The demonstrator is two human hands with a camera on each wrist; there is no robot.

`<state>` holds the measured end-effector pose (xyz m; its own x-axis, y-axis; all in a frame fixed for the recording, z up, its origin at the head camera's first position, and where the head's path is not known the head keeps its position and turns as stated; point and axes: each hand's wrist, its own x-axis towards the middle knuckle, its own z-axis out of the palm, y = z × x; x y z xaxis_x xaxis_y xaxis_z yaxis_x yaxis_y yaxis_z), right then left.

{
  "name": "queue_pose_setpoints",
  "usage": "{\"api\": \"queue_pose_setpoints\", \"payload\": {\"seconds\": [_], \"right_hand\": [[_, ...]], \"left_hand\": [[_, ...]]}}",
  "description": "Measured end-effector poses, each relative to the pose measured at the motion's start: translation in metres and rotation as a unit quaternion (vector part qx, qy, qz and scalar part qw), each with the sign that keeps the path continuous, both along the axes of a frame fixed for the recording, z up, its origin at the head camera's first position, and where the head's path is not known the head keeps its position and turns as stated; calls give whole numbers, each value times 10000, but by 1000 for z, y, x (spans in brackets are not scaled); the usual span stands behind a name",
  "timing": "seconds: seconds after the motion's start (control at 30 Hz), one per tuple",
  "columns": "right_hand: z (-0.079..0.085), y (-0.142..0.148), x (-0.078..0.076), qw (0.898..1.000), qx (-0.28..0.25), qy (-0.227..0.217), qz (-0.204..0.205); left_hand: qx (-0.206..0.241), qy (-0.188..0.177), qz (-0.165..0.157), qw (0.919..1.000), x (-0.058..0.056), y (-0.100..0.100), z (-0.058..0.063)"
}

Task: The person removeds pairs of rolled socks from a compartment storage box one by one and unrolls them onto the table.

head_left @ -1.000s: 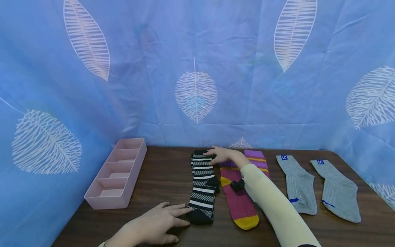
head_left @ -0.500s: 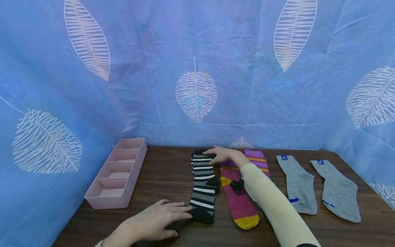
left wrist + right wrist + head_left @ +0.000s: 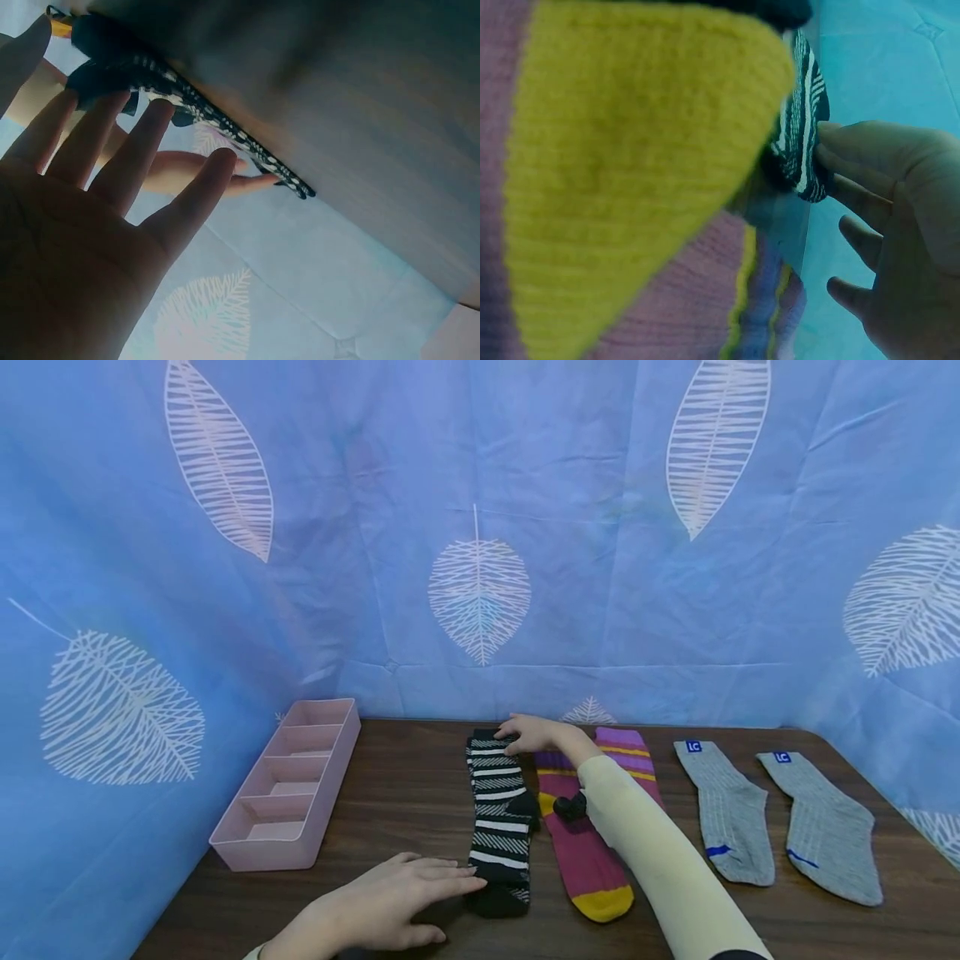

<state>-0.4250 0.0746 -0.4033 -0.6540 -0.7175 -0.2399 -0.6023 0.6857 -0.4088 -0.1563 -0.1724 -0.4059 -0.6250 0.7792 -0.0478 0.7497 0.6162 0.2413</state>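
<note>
A pair of black-and-white striped socks [image 3: 501,827] lies stacked lengthwise on the table, layers showing edge-on in the left wrist view. My left hand [image 3: 401,897], fingers extended, has its fingertips at the left edge of the black toe; in the left wrist view the fingers [image 3: 142,157] spread below the dark end. At the far cuff, my right hand [image 3: 531,734] touches the socks with thumb and fingertips. In the right wrist view the right hand [image 3: 907,202] has thumb and forefinger at the striped cuff [image 3: 802,127], the other fingers loosely bent.
Maroon socks with yellow toes and heels [image 3: 588,860] lie just right, partly under my right forearm. Two grey socks [image 3: 731,818] [image 3: 832,827] lie further right. A pink divided box [image 3: 330,793] stands at the left. A blue leaf-print curtain [image 3: 360,568] hangs behind the table.
My left hand has shifted slightly right against the toe, and the toe end has moved a little right and nearer. The right hand stays at the cuff. The head view has tilted slightly.
</note>
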Motion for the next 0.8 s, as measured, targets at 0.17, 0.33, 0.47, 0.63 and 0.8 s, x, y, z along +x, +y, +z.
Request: {"api": "queue_pose_setpoints", "payload": {"seconds": [0.17, 0.33, 0.47, 0.63, 0.8], "right_hand": [[-2, -1, 2, 9977, 274, 613, 119], [-2, 0, 5, 9913, 510, 1203, 133], [3, 1, 11, 9841, 695, 1629, 163], [13, 0, 20, 9700, 909, 2232, 333], [22, 1, 27, 9527, 1062, 2819, 394]], "left_hand": [[-166, 60, 8, 9998, 0, 4, -2], [-211, 121, -8, 9997, 0, 5, -2], [-162, 285, -92, 9994, 1, 5, -2], [-45, 471, -127, 9988, 5, 2, 4], [100, 453, 86, 9989, 9, -3, 11]]}}
